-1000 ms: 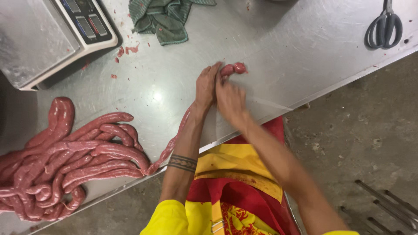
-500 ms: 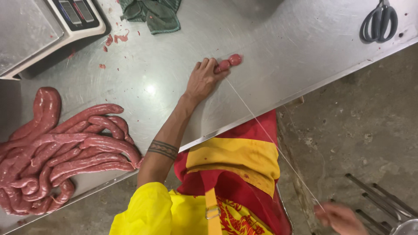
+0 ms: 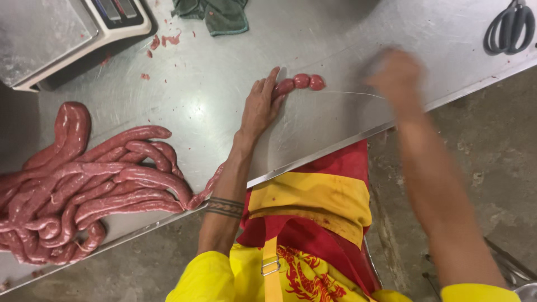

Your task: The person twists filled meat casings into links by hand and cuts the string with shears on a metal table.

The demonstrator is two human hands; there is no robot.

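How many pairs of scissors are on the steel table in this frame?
1. The scissors lie at the table's far right corner, beyond the blurred right hand; none shows elsewhere, though the frame edges cut off part of the table.

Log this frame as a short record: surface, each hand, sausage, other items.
surface: steel table
left hand: flat on the table, fingers pressing down the tied sausage end
right hand: raised over the table, blurred, pulling a thin string taut
sausage coil: piled at the left
other: scale, green cloth, scissors
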